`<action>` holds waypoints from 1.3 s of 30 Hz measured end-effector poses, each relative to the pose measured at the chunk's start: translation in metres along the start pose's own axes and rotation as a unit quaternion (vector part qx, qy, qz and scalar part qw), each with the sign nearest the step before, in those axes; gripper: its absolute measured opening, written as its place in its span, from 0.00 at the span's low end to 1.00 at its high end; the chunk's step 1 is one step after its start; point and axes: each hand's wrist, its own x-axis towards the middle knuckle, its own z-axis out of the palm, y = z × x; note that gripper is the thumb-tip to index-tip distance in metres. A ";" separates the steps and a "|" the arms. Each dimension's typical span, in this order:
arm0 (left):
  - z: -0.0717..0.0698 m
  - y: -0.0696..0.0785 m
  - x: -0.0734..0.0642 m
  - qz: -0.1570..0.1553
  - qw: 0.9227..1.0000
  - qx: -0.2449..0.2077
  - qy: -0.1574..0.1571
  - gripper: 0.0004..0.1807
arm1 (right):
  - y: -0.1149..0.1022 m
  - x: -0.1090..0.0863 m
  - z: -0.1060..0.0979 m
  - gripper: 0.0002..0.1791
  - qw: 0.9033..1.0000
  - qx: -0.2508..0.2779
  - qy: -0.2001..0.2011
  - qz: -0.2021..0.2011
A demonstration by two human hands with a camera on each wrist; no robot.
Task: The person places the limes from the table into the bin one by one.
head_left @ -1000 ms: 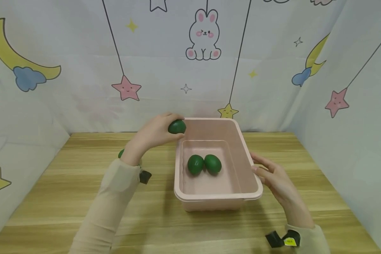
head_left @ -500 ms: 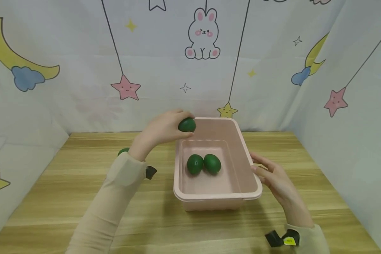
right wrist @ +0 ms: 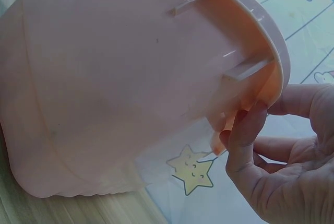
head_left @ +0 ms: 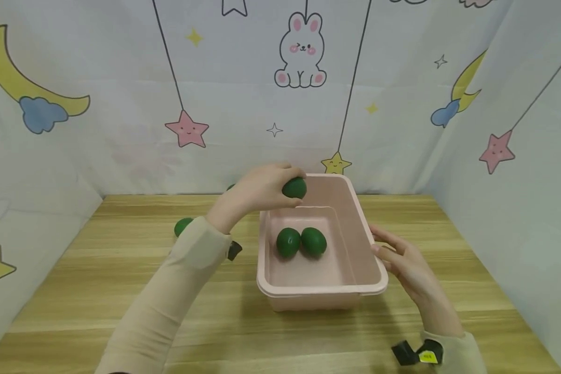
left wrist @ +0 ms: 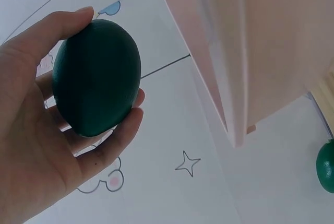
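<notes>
Held egg [left wrist: 96, 78]: dark green; head view, against far end of tub [head_left: 313, 291]; left wrist view, clear of its rim.
Left grip [head_left: 268, 188]: thumb and fingers curled round egg.
Right grip [head_left: 409, 265]: pinching right rim; only right wrist view shows ribs [right wrist: 248, 70] beneath.
Tub floor: two green eggs [head_left: 288, 242], head view only.
Bench [head_left: 205, 332]: loose egg [head_left: 183, 226] toward far-left corner.

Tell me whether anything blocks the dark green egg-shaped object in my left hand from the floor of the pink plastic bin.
Nothing visible does. Your left hand holds the dark green egg-shaped object seemingly over the open pink plastic bin; two matching green ones lie inside, with bare space around them.
</notes>
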 end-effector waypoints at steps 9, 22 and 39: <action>0.002 0.016 0.013 0.019 0.999 0.024 -0.031 0.28 | 0.002 -0.001 -0.001 0.31 1.000 0.006 -0.003 -0.004; 0.008 0.027 0.025 0.036 0.996 0.040 -0.075 0.30 | 0.002 -0.001 -0.003 0.31 1.000 0.007 -0.009 -0.012; 0.022 0.037 0.041 0.096 0.990 0.055 -0.092 0.18 | 0.000 0.000 0.000 0.32 1.000 0.000 -0.008 0.000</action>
